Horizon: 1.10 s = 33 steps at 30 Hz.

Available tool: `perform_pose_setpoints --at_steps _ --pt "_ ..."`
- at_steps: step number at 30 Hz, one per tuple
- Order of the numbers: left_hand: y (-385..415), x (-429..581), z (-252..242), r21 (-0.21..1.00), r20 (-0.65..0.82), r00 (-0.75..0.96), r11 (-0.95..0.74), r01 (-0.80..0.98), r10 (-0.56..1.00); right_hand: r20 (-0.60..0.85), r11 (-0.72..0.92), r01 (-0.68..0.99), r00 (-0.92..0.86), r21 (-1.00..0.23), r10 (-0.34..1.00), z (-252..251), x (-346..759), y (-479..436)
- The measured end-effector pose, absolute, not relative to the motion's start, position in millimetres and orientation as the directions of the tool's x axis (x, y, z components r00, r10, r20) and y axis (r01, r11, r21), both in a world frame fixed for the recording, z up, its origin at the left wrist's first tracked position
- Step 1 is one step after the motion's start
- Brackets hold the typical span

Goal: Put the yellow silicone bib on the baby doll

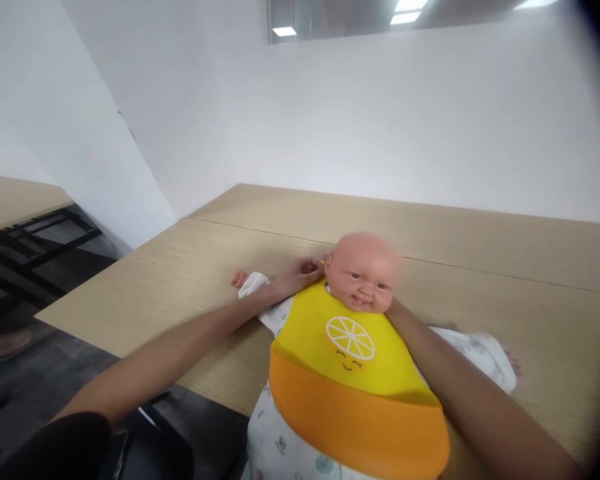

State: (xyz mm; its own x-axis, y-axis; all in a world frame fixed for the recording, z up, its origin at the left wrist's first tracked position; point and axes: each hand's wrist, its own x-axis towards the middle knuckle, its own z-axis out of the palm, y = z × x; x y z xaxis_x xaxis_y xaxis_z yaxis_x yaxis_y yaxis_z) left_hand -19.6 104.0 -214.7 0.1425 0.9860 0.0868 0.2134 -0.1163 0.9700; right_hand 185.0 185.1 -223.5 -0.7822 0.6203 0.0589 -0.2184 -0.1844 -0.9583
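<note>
White walls close off the far side of a pale wood-grain tabletop [190,267], and on it lies the soft plastic baby doll [363,273] in a white printed sleepsuit, head toward the wall, legs hanging off the near edge toward you. Take the doll as your landmark. Over its chest sits a yellow silicone bib with an orange catch pocket and a lemon-slice face [350,373], its long axis running along the doll's body, collar up at the neck.

Your left hand [300,273] is at the neck on the doll's left as you see it, fingers curled closed by the bib's collar end; whether they actually pinch the strap I cannot tell. Your right hand [393,308] has gone in behind the doll's head on the other side and is hidden there, so its grip cannot be read. Both hands sit equally close to the collar, which lies between them, behind the neck.
</note>
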Motion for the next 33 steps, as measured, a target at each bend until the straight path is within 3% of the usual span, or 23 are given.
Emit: perform_pose_setpoints --at_steps 22,33 --pt "104.7 -24.1 -223.1 0.96 0.084 0.163 -0.123 0.251 0.983 0.12 -0.153 -0.249 -0.812 -0.956 0.571 -222.9 181.3 189.6" --pt "105.3 -24.7 -223.5 0.961 0.083 0.181 -0.127 0.246 0.98 0.064 -0.159 -0.197 -0.797 -0.967 0.601 -215.7 183.8 179.3"
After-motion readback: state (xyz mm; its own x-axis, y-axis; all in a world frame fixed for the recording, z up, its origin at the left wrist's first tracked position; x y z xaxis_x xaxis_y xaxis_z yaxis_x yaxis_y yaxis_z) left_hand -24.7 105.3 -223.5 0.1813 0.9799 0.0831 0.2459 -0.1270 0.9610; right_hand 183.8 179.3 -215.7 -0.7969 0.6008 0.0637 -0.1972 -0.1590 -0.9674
